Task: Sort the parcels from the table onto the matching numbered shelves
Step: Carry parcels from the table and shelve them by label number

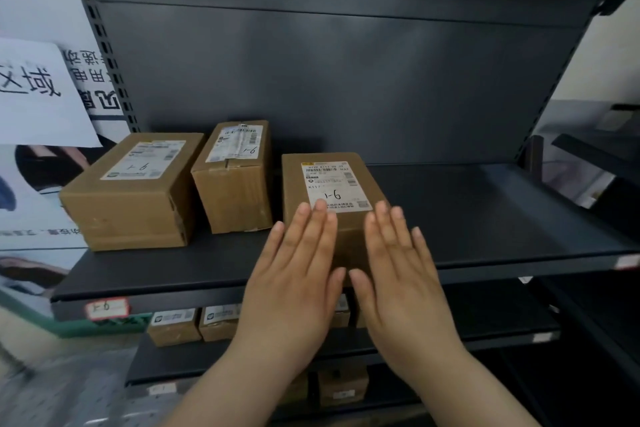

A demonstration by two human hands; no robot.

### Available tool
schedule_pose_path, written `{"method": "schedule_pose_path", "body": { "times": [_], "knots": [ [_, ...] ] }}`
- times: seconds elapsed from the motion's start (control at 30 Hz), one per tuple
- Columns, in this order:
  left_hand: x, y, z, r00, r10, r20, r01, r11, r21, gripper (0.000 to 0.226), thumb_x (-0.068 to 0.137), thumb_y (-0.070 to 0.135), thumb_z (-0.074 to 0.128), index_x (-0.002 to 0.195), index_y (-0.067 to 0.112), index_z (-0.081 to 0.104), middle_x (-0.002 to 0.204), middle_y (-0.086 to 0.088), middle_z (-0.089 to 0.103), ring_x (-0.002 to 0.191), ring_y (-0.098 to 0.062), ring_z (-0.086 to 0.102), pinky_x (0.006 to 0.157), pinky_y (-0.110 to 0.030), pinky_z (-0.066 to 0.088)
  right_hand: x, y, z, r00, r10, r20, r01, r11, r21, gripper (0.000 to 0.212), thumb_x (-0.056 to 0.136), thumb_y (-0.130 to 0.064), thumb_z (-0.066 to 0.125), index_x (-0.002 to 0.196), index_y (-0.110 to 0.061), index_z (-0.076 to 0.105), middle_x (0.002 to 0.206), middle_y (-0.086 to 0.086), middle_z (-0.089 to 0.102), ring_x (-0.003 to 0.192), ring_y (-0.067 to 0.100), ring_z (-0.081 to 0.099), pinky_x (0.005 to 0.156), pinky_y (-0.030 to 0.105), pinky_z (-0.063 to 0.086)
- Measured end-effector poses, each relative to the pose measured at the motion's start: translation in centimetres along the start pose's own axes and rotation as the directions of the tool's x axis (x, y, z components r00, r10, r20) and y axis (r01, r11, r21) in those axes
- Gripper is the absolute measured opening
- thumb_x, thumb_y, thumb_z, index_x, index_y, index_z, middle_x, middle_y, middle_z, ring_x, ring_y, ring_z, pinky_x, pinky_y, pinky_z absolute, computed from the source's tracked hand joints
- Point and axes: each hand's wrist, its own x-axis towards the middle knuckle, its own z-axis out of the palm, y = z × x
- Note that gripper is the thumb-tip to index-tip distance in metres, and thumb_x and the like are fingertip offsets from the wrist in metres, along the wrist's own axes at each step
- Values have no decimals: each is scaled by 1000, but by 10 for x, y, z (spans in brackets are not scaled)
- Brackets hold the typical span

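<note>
Holding your left hand and right hand flat against the near end of the parcel, fingers straight and gripping nothing, you have it on the shelf tagged 9-1, near the middle box; an uneven push could skew it into that box.

Left grip, right grip: flat, outstretched

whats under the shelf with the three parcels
A lower shelf holds small cardboard parcels with labels. The left hand and right hand cover the row's middle, so its count is hidden.
</note>
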Motion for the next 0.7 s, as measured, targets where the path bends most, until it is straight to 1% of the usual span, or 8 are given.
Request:
{"method": "schedule_pose_path", "body": {
  "times": [0.1,0.3,0.43,0.47,0.5,0.6,0.67,0.7],
  "knots": [
    [8,-3,12,998,57,2,-57,994,93,59,95,39,24,144,7,25,154,-12,24,145,-24,12,110,-42,18,10,0,14,1000,19,14,-17,995,-102,57,101,-44,4,146,-10,14,153,8,21,143,17,11,110,37,12],
    [27,-21,16,997,70,22,-72,989,129,58,94,34,28,142,3,38,152,-15,30,141,-26,27,111,-41,21,37,1,26,1000,8,30,-5,996,-88,61,101,-45,5,144,-7,25,151,9,27,141,20,24,111,35,15],
    [44,-33,26,998,64,25,-67,988,136,59,93,35,29,141,4,40,150,-15,32,140,-25,29,111,-39,19,55,1,34,999,11,32,-8,995,-98,60,97,-42,23,142,-4,32,149,11,33,139,21,29,116,38,21],
    [48,-36,29,998,66,22,-69,988,137,59,92,36,29,141,4,40,150,-14,33,139,-25,29,111,-39,19,59,1,35,999,15,45,-11,995,-97,62,95,-43,23,143,-4,29,150,11,30,139,21,26,114,40,20],
    [52,-38,32,997,70,18,-72,988,138,59,92,36,30,141,4,40,150,-14,34,139,-25,29,111,-39,19,63,1,36,998,15,58,-10,997,-81,63,94,-44,20,144,-6,22,152,8,23,141,20,19,113,40,14],
    [60,-44,38,997,71,5,-71,986,153,60,92,37,29,141,5,39,150,-13,34,139,-24,30,116,-40,22,73,3,38,995,-8,95,8,1000,-3,69,86,-52,1,143,-14,-3,152,-1,-7,142,12,-10,112,28,-8],
    [63,-46,40,998,71,2,-70,985,159,60,92,38,29,141,5,40,149,-14,35,139,-25,31,114,-41,25,78,5,40,993,9,117,-8,1000,-6,70,84,-53,-2,142,-14,-6,152,-2,-9,141,11,-13,111,27,-11],
    [64,-47,42,997,71,1,-70,986,153,59,92,37,29,141,5,40,149,-14,35,139,-25,31,115,-41,25,79,5,43,994,12,108,-9,1000,-28,69,86,-52,3,142,-12,-1,154,1,-2,142,13,-8,112,29,-6]
  ]
}}
